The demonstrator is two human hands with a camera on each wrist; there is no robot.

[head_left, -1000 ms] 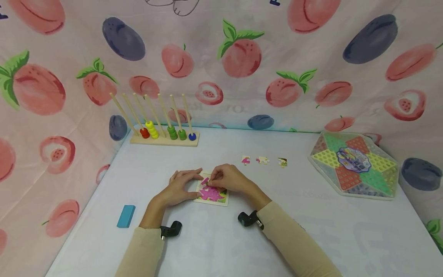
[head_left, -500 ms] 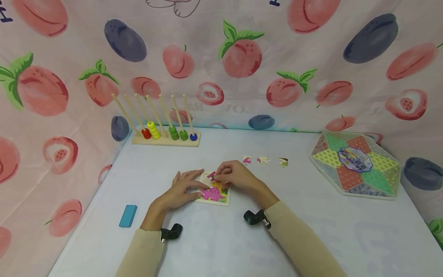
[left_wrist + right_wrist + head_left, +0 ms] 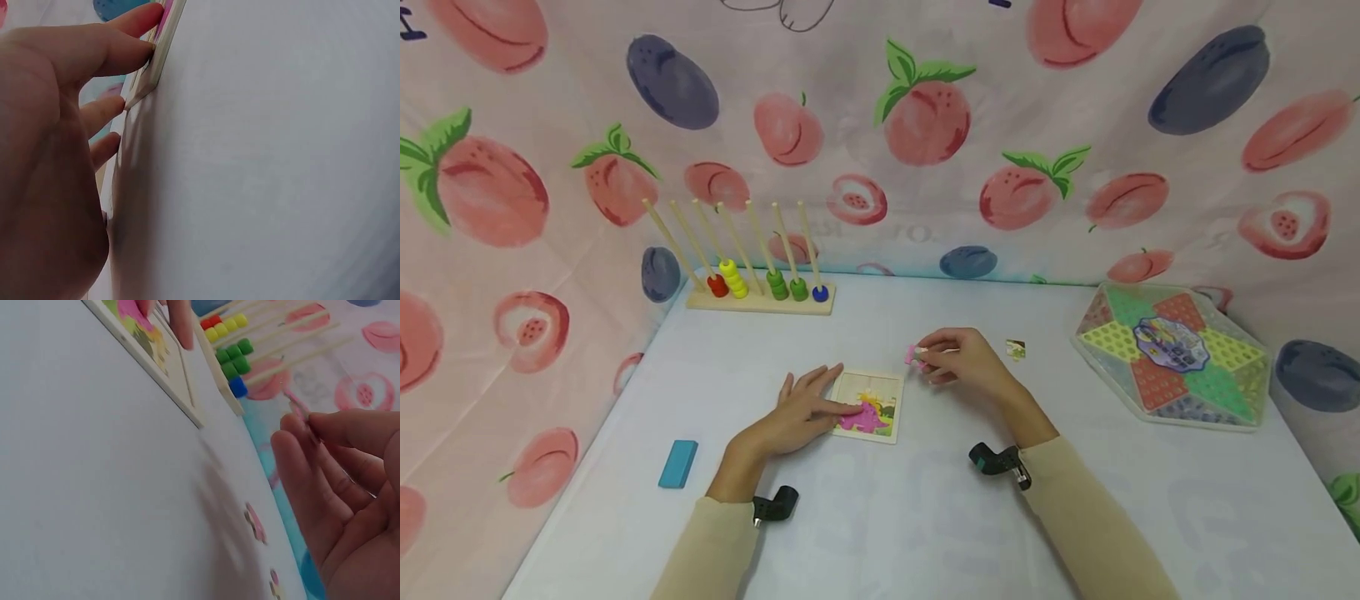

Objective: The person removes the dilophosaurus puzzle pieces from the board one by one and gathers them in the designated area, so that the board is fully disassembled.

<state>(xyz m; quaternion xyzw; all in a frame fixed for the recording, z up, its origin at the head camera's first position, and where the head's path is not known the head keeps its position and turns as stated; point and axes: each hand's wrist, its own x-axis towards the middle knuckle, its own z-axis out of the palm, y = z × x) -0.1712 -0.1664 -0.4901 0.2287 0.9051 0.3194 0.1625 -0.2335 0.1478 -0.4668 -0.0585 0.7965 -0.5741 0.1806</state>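
Note:
A small jigsaw board (image 3: 868, 383) with a light wooden frame lies mid-table, its lower part filled with a pink dinosaur picture (image 3: 861, 418) and its upper part bare wood. My left hand (image 3: 799, 418) lies along the board's left side, fingers spread, the index finger resting over the pink picture. In the left wrist view, the thumb and fingertips meet the edge of the frame (image 3: 156, 75). Right of the board, my right hand (image 3: 968, 360) pinches a pink puzzle piece (image 3: 913, 357) between thumb and fingers. The right wrist view shows this piece (image 3: 296, 403) held above the table.
One loose puzzle piece (image 3: 1016, 349) lies right of my right hand. Two others, a pink one (image 3: 255, 524) and a pale one (image 3: 275, 585), show in the right wrist view. Around stand a bead abacus (image 3: 760, 304), a blue block (image 3: 678, 463) and a clear-lidded case (image 3: 1172, 358).
My right hand has taken the pink piece off the board and carried it right, now covering two loose pieces in the head view. The left hand stays beside the board, fingers a little straighter.

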